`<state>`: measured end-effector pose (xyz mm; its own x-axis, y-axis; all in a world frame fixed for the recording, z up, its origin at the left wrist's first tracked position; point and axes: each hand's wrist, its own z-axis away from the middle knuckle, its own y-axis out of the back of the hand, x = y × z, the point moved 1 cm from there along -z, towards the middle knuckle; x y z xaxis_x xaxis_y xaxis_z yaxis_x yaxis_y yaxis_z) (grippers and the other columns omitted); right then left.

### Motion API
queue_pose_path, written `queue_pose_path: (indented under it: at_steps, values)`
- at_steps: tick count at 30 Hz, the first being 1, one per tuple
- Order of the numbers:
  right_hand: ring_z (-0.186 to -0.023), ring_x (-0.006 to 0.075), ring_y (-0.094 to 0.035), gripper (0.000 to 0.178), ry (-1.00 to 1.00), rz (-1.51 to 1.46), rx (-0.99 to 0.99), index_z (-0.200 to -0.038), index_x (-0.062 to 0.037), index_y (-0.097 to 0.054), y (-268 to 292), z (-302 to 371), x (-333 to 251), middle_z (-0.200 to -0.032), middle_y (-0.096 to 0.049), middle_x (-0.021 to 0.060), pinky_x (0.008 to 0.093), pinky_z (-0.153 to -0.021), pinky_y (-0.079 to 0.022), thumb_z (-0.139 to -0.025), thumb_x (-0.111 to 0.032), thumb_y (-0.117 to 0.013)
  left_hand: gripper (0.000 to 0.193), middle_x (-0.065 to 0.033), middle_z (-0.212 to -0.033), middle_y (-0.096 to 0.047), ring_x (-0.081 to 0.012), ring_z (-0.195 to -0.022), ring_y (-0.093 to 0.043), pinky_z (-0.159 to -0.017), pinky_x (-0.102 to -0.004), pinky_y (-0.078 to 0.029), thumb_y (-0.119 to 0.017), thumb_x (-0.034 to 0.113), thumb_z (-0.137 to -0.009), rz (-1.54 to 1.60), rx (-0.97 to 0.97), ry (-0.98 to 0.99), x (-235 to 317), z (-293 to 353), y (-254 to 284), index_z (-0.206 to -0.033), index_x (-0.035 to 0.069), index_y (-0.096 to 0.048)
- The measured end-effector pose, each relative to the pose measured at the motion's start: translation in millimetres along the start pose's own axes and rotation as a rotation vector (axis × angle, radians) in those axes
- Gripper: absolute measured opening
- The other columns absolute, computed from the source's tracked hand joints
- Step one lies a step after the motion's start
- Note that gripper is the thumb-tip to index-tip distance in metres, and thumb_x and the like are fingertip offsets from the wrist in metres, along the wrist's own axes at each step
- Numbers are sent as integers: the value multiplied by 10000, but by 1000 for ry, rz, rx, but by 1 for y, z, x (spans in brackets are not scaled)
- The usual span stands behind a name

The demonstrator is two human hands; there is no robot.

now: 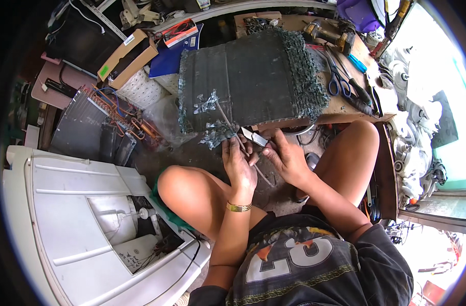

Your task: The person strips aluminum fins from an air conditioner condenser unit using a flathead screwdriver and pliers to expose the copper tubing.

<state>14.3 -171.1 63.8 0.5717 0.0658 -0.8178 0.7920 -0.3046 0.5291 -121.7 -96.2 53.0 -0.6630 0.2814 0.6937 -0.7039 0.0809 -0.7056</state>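
Note:
My left hand (239, 167) is closed around a thin grey rod (224, 113), which slants up past the fingers and shows again below them. Clumps of frayed blue-grey strips (216, 134) hang at the rod beside my fingertips. Close by on the right, my right hand (286, 157) grips a short knife with a shiny flat blade (253, 136). The blade points toward my left fingers; whether it touches the rod I cannot tell. Just beyond both hands lies a dark flat panel (256, 76) with shredded, curly edges.
Blue-handled scissors (339, 84) and a cordless drill (330, 36) lie on the wooden bench (355, 109) at right. A white appliance casing (72, 219) with an opening stands at left. Behind it are a finned coil with copper tubes (97, 122) and a cardboard box (127, 58).

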Motion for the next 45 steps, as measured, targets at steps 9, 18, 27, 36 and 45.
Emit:
queue_pose_path:
  at_steps: [9,18,27,36,45]
  values:
    - [-880,416,-704,333,156,209,49,-1157,-35,-561,1,-7,-20,-1024,-701,183,506,-702,-550,-969,-269,-707,155,3,-879,-591,-49,-688,-537,-447,-181,-349,-575,232,-1111,8,-22,57,3,2,1,-1020,117,-525]
    - [-906,386,-735,461,236,233,134,-1383,-135,-629,2,-18,-25,-1148,-730,157,459,-724,-597,-955,-278,-720,146,0,-877,-611,-40,-659,-537,-440,-161,-348,-619,211,-1087,-14,51,157,6,6,-5,-1022,107,-539]
    - [-825,359,-745,494,146,228,150,-1453,-240,-621,-7,-26,-35,-1092,-730,144,455,-684,-606,-965,-273,-696,121,32,-845,-605,-21,-621,-515,-436,-169,-339,-609,230,-1094,-55,26,94,-1,0,4,-1051,123,-573]
    - [-790,374,-739,449,19,235,131,-1445,-257,-627,-29,-36,-38,-1052,-726,154,461,-665,-599,-999,-292,-643,146,57,-839,-611,7,-581,-482,-423,-157,-341,-585,250,-1106,-112,147,-58,-9,-14,0,-1091,107,-607]
    - [-866,383,-742,465,126,248,146,-1464,-262,-615,-25,-28,-24,-1129,-723,164,476,-714,-605,-1001,-294,-648,103,45,-816,-577,-7,-555,-438,-430,-175,-304,-562,205,-1110,-76,65,75,-4,-9,14,-1047,123,-560]
